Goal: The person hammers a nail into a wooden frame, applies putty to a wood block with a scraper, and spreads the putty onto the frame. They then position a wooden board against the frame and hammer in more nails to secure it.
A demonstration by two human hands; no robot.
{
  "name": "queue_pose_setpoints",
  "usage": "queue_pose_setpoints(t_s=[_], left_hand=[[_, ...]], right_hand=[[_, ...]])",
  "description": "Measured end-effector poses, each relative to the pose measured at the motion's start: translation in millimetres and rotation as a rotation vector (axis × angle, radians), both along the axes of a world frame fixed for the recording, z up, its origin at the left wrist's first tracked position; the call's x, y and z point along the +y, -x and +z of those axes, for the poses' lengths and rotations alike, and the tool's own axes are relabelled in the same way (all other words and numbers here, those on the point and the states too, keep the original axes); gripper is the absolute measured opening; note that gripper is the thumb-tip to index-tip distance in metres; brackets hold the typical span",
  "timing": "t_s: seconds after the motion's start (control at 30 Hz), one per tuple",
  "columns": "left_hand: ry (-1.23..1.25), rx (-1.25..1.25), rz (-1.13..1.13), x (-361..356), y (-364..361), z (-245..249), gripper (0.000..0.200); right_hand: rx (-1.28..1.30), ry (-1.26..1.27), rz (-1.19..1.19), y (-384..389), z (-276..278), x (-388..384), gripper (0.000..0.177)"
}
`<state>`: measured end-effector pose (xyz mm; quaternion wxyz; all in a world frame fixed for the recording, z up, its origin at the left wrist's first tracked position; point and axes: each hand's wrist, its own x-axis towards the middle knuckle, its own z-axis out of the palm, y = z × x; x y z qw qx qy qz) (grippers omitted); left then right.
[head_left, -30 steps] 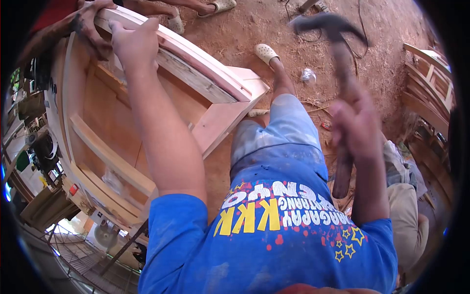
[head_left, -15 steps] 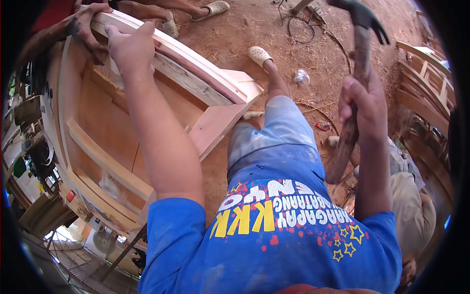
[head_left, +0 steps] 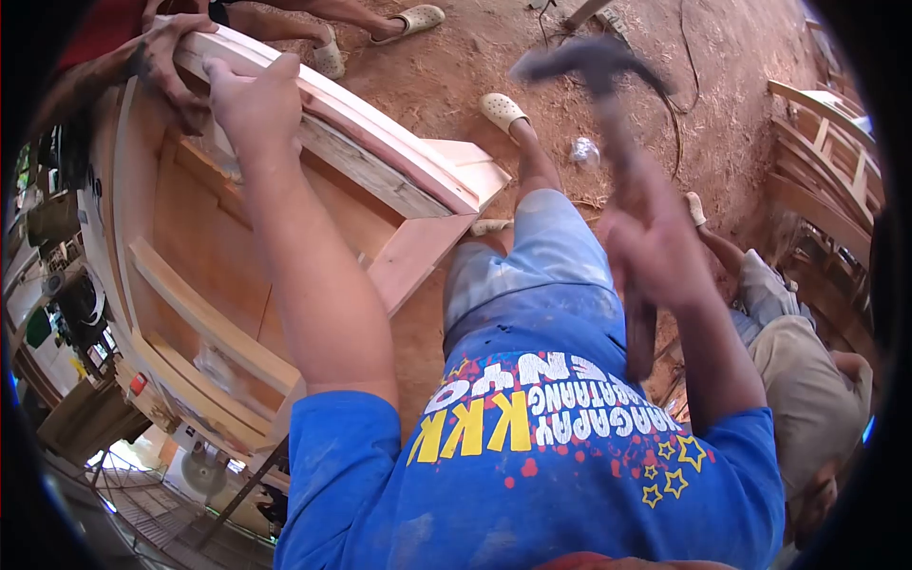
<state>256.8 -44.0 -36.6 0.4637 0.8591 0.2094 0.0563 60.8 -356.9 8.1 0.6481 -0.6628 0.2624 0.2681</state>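
A claw hammer (head_left: 613, 123), smeared by motion, is gripped in my right hand (head_left: 655, 237), raised right of the wooden piece. Its dark head points up and left, and the handle's lower end hangs below my fist. My left hand (head_left: 256, 104) is closed over the upper edge of a pale wooden rail (head_left: 380, 138) on a large wooden furniture frame (head_left: 195, 318). My fingertips behind the rail are partly hidden. Close by on the left, another person's hand (head_left: 176, 66) also holds the rail's end. An angled flat board (head_left: 418, 252) meets the rail's near end.
Several curved wooden pieces (head_left: 826, 161) are stacked at the right. A person in beige clothing (head_left: 812, 399) is low at my right side. A cable (head_left: 676, 133) and a crumpled white object (head_left: 584, 150) lie on the dirt ground (head_left: 437, 85).
My right hand has swung the hammer left and lower, toward the wooden rail. My left hand keeps its hold on the rail. The person at right has shifted slightly.
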Motion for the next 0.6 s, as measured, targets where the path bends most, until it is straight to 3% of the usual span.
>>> queue_pose_setpoints(t_s=[0.07, 0.27, 0.37, 0.5, 0.6], left_hand=[[-0.020, -0.006, -0.007, -5, 2, 4, 0.101], [0.015, 0.036, -0.020, 8, -6, -6, 0.105], [-0.306, -0.051, 0.008, 15, -11, -24, 0.100], [-0.560, 0.088, -0.015, -2, 9, 2, 0.086], [-0.566, 0.045, 0.003, -23, 39, 10, 0.088]], right_hand=[[0.145, -0.150, 0.337, 9, 12, 6, 0.072], [0.090, -0.055, 0.183, 14, -8, -1, 0.064], [0.078, 0.123, 0.137, 23, -14, -13, 0.048], [0.095, 0.218, 0.132, 58, -15, -37, 0.041], [0.077, 0.233, 0.139, 78, -6, -44, 0.039]])
